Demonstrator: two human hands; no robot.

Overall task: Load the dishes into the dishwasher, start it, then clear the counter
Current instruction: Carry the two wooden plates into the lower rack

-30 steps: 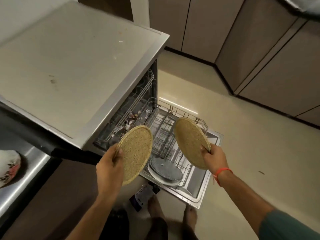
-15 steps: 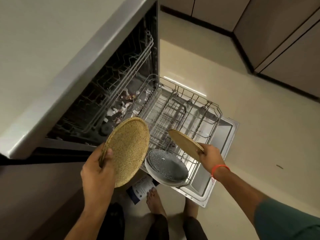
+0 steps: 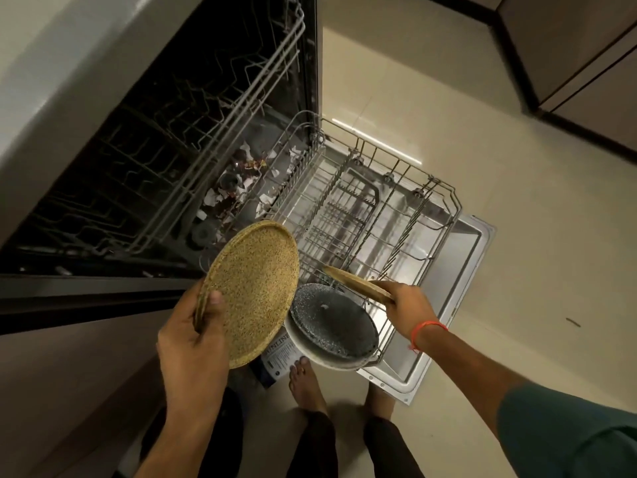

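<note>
My left hand (image 3: 193,334) grips a round speckled tan plate (image 3: 256,288) by its left edge, held tilted above the dishwasher's front left corner. My right hand (image 3: 408,305) holds a second tan plate (image 3: 355,282) nearly edge-on, low over the pulled-out lower rack (image 3: 379,215), just above a dark speckled plate (image 3: 332,326) that stands in the rack's near end with a white plate (image 3: 312,355) behind it. The dishwasher door (image 3: 458,270) lies open flat under the rack.
The upper rack (image 3: 220,108) sits inside the dark tub, with white and dark bits on the tub floor (image 3: 238,188). A grey countertop (image 3: 69,70) overhangs at left. A printed packet (image 3: 281,353) lies on the floor by my bare feet (image 3: 305,381). Brown cabinets (image 3: 586,56) line the far right.
The view has dipped closer to the dishwasher. My right hand has turned its plate from face-on to edge-on and lowered it to the rack beside the dark plate. The left hand stays about the same.
</note>
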